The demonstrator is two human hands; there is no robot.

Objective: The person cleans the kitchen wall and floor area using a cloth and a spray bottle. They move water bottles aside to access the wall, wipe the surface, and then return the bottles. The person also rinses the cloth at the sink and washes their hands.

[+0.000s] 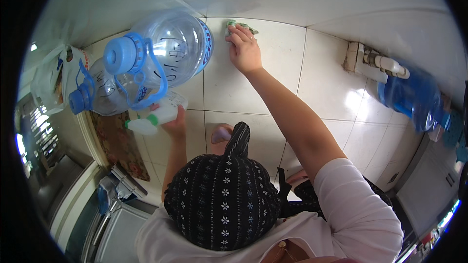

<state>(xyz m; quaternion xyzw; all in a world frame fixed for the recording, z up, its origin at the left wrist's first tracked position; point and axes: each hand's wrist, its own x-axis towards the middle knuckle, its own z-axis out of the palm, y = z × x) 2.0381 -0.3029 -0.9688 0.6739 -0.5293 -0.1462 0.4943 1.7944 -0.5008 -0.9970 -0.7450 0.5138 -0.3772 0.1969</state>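
My right hand presses a crumpled green and white cloth against the tiled floor, close to where the floor meets the wall. Its fingers lie over the cloth. My left hand grips a whitish translucent spray bottle with a green collar and nozzle tip, held tilted beside the large water bottles. The nearer one, a clear plastic water bottle with a blue cap and handle, stands between my hands and the wall. A smaller-looking clear water bottle is to its left.
White pipe fittings and a blue water bottle are at the right wall. A plastic bag hangs or rests at far left, near a floral mat. A patterned black fabric bundle covers the lower middle.
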